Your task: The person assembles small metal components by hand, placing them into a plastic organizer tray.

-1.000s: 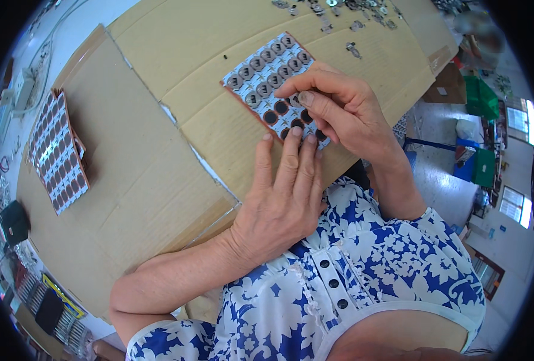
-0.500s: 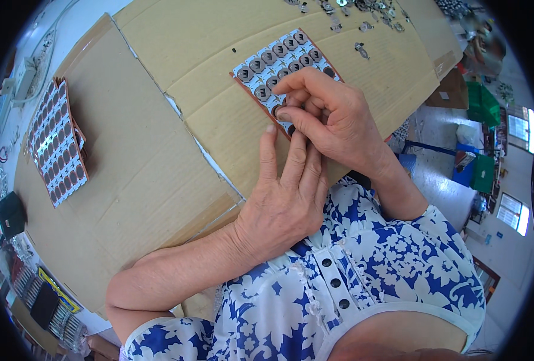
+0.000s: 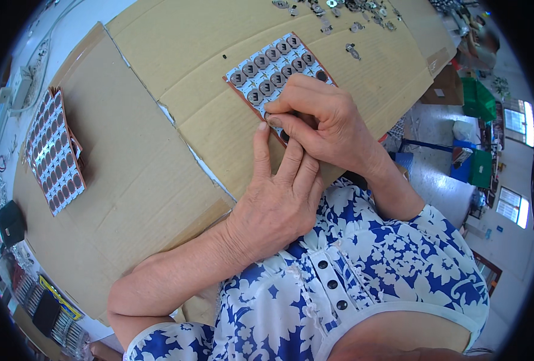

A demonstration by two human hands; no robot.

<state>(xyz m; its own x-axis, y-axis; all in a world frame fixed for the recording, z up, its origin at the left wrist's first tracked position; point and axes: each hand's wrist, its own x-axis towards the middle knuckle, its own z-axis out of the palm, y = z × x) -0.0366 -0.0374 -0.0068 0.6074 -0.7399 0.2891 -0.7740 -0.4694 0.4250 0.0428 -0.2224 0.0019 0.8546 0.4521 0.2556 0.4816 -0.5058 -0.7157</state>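
Note:
A panel of small circuit boards (image 3: 269, 73), white and silver with brown edges, lies on the cardboard. Most of its round places carry grey metal pieces with dark marks; a dark bare circle shows at its right corner. My right hand (image 3: 324, 117) is over the panel's near left part, thumb and index fingertip pinched together at a round place. Whatever sits between those fingertips is too small and covered to make out. My left hand (image 3: 284, 192) has its fingers stretched and spread, the tips resting at the panel's near edge. Both hands hide the panel's near rows.
A stack of similar panels (image 3: 55, 153) with dark circles stands at the left on the cardboard sheet (image 3: 128, 180). Loose metal pieces (image 3: 363, 9) are scattered at the far edge, one (image 3: 352, 52) lying nearer. Green crates (image 3: 478, 99) are on the floor at the right.
The right hand's thumb and index finger have closed together and come down onto the panel's left side. The left hand stays at the near edge. The whole view has shifted slightly.

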